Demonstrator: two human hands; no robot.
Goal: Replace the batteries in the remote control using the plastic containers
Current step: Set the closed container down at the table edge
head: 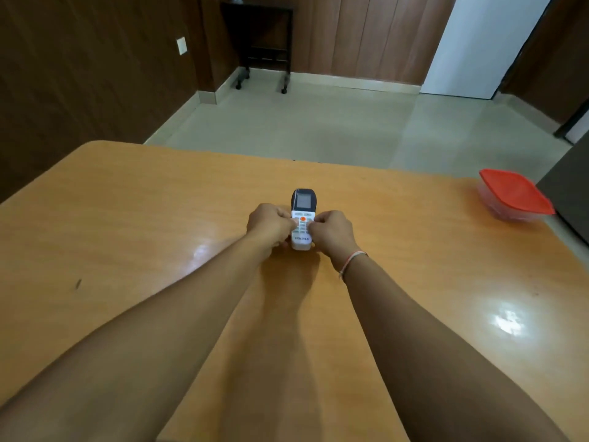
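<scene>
Left hand: the left hand (269, 226) reaches out over the glossy orange-brown wooden surface (127, 224) and grips the left edge of the remote, its fingers (288, 224) curled shut against the casing.
Right hand: the right hand (331, 229), with a thin pink-and-white thread band (352, 263) on its wrist, mirrors it on the right edge, fingers (314, 225) curled and pressed on the casing beside the orange button.
Remote: the white plastic remote control with a dark screen end (302, 221) lies between the two hands, face up, near the middle of the surface; whether it rests on the surface or is lifted slightly I cannot tell.
Long axis: it runs straight away from the person, screen end far, bottom end near.
Nearer hand: both are equally close, each already touching it.
Next move: the battery cover is probably on the hidden underside, so the remote likely needs turning over.
Container: a clear plastic box with a red lid (514, 196) sits lid on, well apart, far right near the surface's edge; the right hand is nearer to it.
</scene>
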